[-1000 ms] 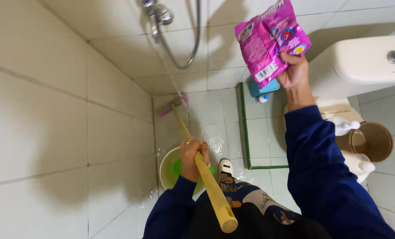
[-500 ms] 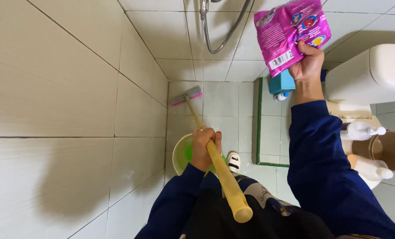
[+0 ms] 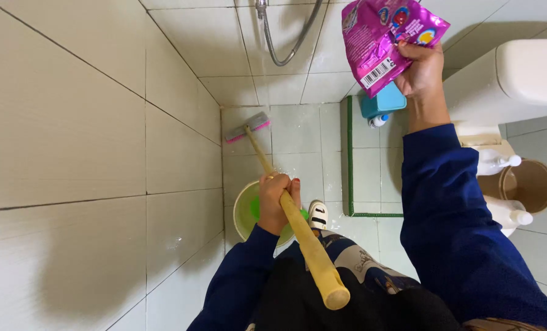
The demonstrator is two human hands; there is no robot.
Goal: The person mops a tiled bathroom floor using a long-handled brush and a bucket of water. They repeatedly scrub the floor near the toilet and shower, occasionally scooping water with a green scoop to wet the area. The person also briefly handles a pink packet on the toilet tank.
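Left hand: I log my left hand [image 3: 278,197] clenched around the wooden handle [image 3: 298,227] of the floor brush, gripping it about midway along the shaft.
Floor brush: its head [image 3: 248,126], grey with pink bristles, rests on the tiled floor [image 3: 298,132] near the corner where the walls meet; the handle slants up toward me and its rounded end sits close to the camera.
Right hand: I log my right hand [image 3: 422,68] raised high and grasping a pink plastic pouch [image 3: 385,38] by its lower edge, in front of the wall tiles.
Green basin: a round basin [image 3: 244,211] stands on the floor directly under my left hand, partly hidden by it.
Blue bottle: a blue bottle [image 3: 382,103] with a white cap sits on the floor, below the pouch in the picture.
Shower hose: a metal hose [image 3: 293,44] hangs looped on the far wall.
Toilet tank: a white tank [image 3: 524,78] is just right of my raised forearm.
Brown bin: a brown bin [image 3: 531,182] stands at the right edge, white bottles beside it.
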